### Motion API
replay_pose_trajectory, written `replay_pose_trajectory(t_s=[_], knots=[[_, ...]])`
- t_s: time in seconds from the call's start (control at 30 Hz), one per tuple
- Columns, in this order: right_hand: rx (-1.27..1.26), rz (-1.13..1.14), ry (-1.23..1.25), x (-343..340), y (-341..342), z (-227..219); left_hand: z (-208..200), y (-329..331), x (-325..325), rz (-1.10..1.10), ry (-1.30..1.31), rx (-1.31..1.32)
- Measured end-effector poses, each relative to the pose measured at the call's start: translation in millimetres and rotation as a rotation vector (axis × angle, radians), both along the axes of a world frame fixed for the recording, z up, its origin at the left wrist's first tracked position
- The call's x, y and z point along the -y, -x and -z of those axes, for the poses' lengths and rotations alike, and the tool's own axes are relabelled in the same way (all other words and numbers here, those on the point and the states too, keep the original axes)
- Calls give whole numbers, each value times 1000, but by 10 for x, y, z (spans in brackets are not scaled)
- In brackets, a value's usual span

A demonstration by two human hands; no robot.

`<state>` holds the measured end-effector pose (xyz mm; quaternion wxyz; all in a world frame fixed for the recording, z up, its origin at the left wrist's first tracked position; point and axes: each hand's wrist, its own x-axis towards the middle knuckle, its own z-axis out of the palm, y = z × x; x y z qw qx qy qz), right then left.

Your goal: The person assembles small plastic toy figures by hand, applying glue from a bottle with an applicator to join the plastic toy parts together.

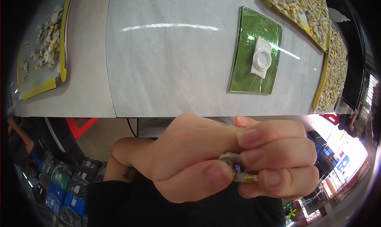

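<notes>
Small part (240, 177) is located at the lower centre of the frame, held in the air between the two hands, in front of the table edge. Remaining items are listed by descending size.

Table (170, 68): pale, marbled, spanning the upper half; a seam at left divides it from a beige section. Person's dark clothing (186, 211): lower centre. Left hand (190, 151): enters from the left, back of hand toward the camera, closed, thumb tip pressed on the part's left side. Right hand (283, 159): right of centre, fingers curled with nails facing the camera, closed on the part's right side; its palm is hidden.

Yellow-edged tray (39, 90): upper left, loose heap of white and yellow pieces (49, 40) on it. Two further yellow-edged trays (322, 78): upper right, densely covered with small pale pieces (335, 76). Green glass slab (248, 80): right of the table's middle, lying flat. White cup (262, 59): round, on a white pad (260, 74) resting on the slab.

Small part: pale curved section at its left, brass-coloured end at its right; remaining detail is covered by fingers.
</notes>
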<state>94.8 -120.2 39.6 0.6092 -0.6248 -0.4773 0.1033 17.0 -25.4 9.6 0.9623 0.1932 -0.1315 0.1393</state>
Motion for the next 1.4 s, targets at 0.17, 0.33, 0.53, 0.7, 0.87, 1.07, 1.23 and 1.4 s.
replay_pose_trajectory(t_s=[0.17, 0.33, 0.53, 0.7, 0.87, 1.07, 1.23, 1.4], knots=[[12, 25, -22, -5, 9, 67, 5, 35, -108, 180, -111, -66], [81, 98, -76, -49, 50, 60, 0, 8, -36, 232, 53, -33], [99, 39, -26, 36, -15, 17, 20, 64, -19, 196, 18, -128], [-205, -36, -93, 46, 14, 40, 47, 57, -24, 96, -188, -149], [-414, -109, -170, 41, 15, 108, 158, 44, -25, -59, -449, -99], [-401, -101, -248, -44, 4, 122, 124, 43, 30, -173, -528, -144], [-291, -96, -266, -82, -27, 146, 118, 73, 93, -287, -601, -193], [-221, -116, -284, -29, -70, 233, 111, 81, 97, -385, -655, -236]])
